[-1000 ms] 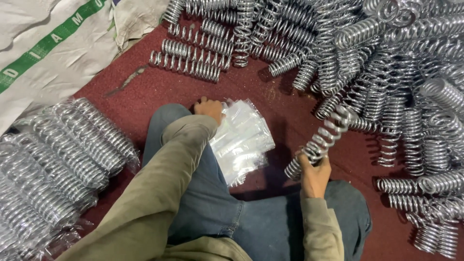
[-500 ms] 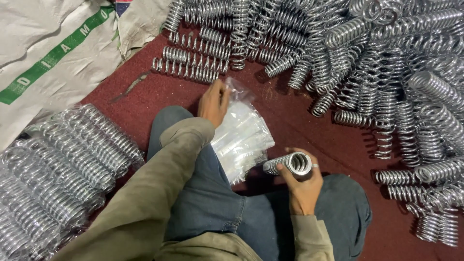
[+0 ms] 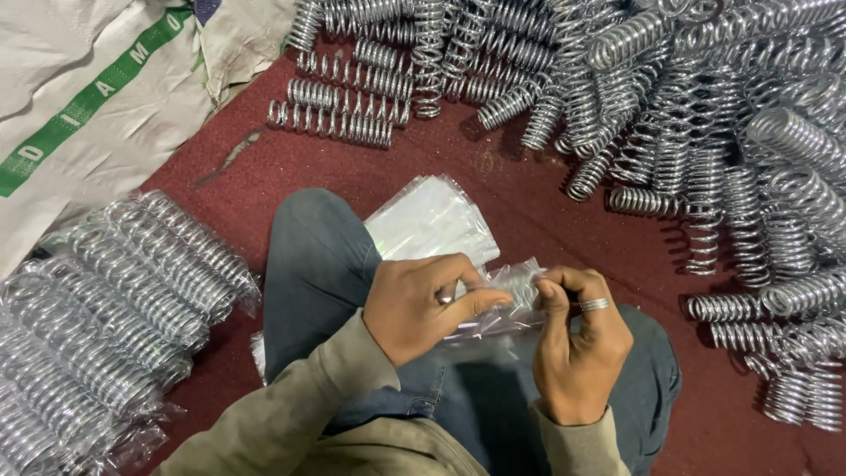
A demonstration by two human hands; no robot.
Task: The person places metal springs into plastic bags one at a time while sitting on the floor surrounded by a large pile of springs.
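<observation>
Left hand: the left hand [image 3: 423,304] has its fingers [image 3: 480,304] pinched on the near edge of a clear crinkled plastic bag [image 3: 511,295], thumb and forefinger pressed together on the film.
Right hand: the right hand [image 3: 577,339], with a silver ring on one finger, has its fingers [image 3: 551,286] clenched on the same bag from the other side.
Bag position: it is stretched between the two sets of fingers, above the lap, touching both.
Bag look: thin, glossy, wrinkled and see-through; whether a spring sits inside it cannot be told.
Behind the fingers: a flat stack of clear plastic bags [image 3: 432,220] lies on the knee of the blue jeans [image 3: 322,264], just beyond the left fingers.
Far side: a loose heap of shiny coiled steel springs [image 3: 705,115] spreads over the dark red floor [image 3: 529,194], well apart from the fingers.
Left of the fingers: bagged silver springs [image 3: 115,300] lie in rows, with a white woven sack with a green stripe [image 3: 79,115] beyond them.
In the way: nothing lies between the fingers and the bag.
</observation>
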